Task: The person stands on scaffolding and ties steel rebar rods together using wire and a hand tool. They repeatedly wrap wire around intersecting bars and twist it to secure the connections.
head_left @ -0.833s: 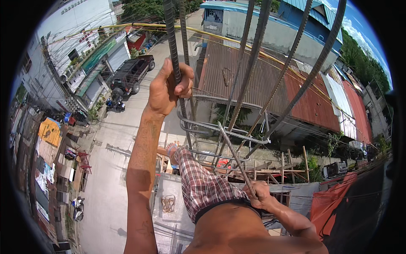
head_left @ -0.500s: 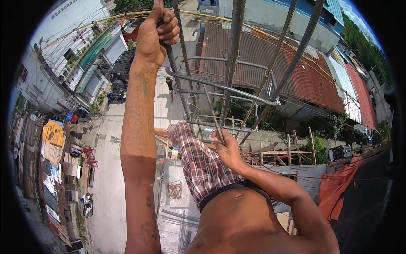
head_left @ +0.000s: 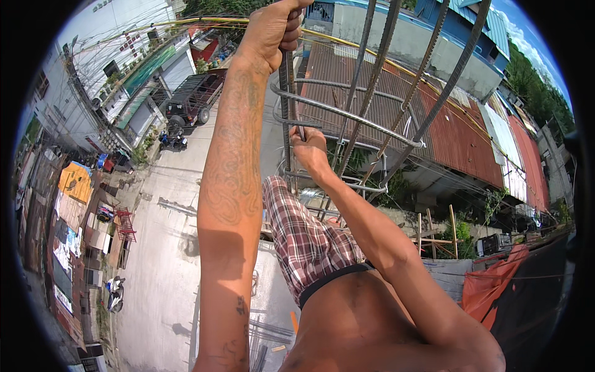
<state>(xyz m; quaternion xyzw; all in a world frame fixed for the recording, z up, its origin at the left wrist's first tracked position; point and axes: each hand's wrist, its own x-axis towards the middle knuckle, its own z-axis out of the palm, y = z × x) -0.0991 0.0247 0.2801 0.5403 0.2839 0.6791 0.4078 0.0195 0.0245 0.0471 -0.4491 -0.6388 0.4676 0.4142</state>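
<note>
Gripping, left side: left hand [head_left: 276,34], closed in a fist around the left upright bar [head_left: 286,127], near the top edge of the view; arm outstretched, forearm tattooed.
Gripping, right side: right hand [head_left: 310,147], fingers curled tight around a thin steel rod [head_left: 296,110]; elbow bent, hand lower than the left one.
Thin steel rod: lower part in the right fist, upper part rising just beside the left upright bar; whether the two touch cannot be told.
Left upright bar: ribbed steel, emerging beneath the left fist, at the rounded left end of the upper loop [head_left: 347,111].
Other upright bars [head_left: 377,68]: ribbed, grouped to the right of both hands, slanting in this view.
Upper loop: bent steel, spanning from the left upright bar to the rightmost bar; right hand below its near side.
White tie [head_left: 407,128]: hanging near the upper loop's right end.
Clothing: plaid shorts [head_left: 310,248] with dark waistband [head_left: 331,283].
Street, far below: pale paving [head_left: 161,248], dark boxy vehicle [head_left: 191,99], parked motorcycle [head_left: 114,294].
Roofs, beyond the bars: rusty corrugated roof [head_left: 452,130], crossed by a yellow cable [head_left: 217,20].
Right margin: orange tarpaulin [head_left: 493,279] against dark sheeting [head_left: 539,297]; wooden posts [head_left: 453,229] near by.
Slab, lower centre: loose thin rods [head_left: 273,332], lying flat.
</note>
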